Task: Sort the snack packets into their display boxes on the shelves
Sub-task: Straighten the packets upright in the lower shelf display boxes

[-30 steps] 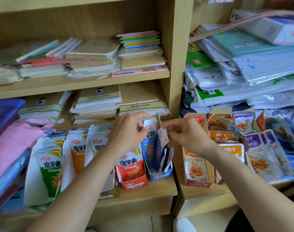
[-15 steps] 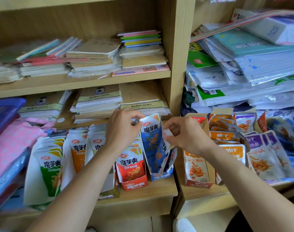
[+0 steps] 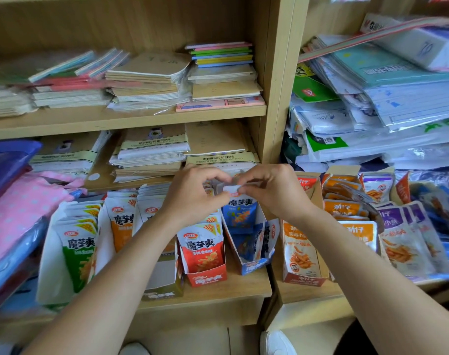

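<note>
Blue packet [image 3: 240, 212] upright in blue box [image 3: 254, 267], top pinched between left hand [image 3: 192, 193], right hand [image 3: 272, 190].

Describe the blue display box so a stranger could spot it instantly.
Find the wooden upright dividing the two shelf bays. On the snack shelf left of it, the blue display box stands last in the row, next to the red display box. No other box is blue.

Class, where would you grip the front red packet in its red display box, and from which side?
Pinch the red packet by its white top strip, from above: it stands nearly upright, its bottom sunk in the red display box, neighbouring boxes close on both sides.
</note>
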`<action>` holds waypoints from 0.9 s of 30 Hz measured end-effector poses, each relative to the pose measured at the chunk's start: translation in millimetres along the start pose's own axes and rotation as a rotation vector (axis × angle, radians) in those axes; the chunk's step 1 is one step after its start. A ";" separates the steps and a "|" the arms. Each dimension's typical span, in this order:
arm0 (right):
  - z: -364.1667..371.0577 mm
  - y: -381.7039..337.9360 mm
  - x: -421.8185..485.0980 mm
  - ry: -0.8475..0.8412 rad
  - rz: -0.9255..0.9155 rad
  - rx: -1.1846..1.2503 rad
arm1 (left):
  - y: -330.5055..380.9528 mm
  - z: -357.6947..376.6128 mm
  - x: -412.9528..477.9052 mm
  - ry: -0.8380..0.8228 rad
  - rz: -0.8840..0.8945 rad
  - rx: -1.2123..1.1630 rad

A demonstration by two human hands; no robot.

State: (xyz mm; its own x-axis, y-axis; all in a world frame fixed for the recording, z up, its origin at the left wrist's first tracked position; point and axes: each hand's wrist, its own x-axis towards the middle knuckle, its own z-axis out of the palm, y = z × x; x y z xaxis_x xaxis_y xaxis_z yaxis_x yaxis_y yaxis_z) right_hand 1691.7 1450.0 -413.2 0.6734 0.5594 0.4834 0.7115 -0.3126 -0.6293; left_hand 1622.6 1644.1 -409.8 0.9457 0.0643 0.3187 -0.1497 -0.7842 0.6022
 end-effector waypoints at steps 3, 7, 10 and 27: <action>0.2 4.0 -4.0 -0.031 0.059 0.035 | 1.9 1.8 -3.3 0.023 0.055 0.149; -30.4 0.9 -19.9 -0.062 0.096 0.048 | 3.7 3.5 -3.5 0.115 -0.013 0.236; -57.3 5.5 -35.8 -0.439 0.108 0.006 | 3.9 3.4 -5.5 0.197 -0.033 0.264; -18.5 12.7 -23.6 -0.167 0.194 -0.094 | 0.2 -1.0 -5.7 0.087 0.013 0.045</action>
State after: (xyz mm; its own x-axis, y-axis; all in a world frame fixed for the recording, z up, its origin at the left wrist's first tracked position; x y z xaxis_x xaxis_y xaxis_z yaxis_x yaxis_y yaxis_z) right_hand 1688.6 1418.6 -421.4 0.7620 0.5986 0.2471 0.5931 -0.4917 -0.6376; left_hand 1616.8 1644.1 -410.7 0.9147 0.1062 0.3899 -0.1464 -0.8122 0.5647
